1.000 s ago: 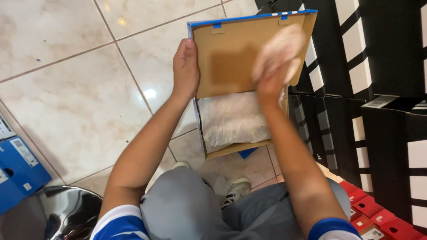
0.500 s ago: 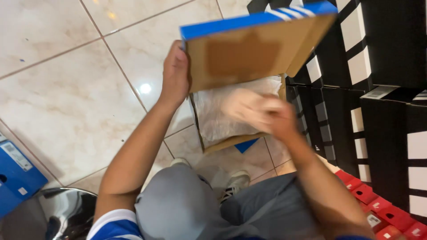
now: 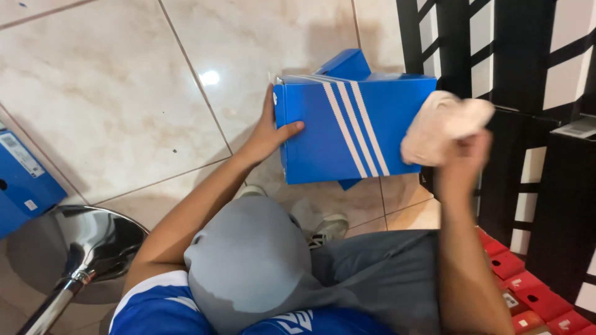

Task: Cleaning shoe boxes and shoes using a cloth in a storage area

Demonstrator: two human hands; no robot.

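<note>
A glossy beige tiled floor (image 3: 112, 93) carries a chrome stool base (image 3: 87, 248) at lower left, a blue box (image 3: 22, 180) at the left edge, red boxes (image 3: 534, 298) at lower right, and black-and-white boxes (image 3: 546, 124) stacked along the right.

The person is wearing a short-sleeved blue shirt (image 3: 155, 310) with white bands edging the sleeve and a white pattern showing near the bottom of the view. Both forearms are bare, with no watch, ring or glove showing on the left hand (image 3: 268, 133) or the right hand (image 3: 462, 162). Grey trousers (image 3: 372, 273) are covering the legs, smooth and plain over the raised knee. A pale low shoe (image 3: 329, 228) with a dark trim is showing on one foot.
</note>
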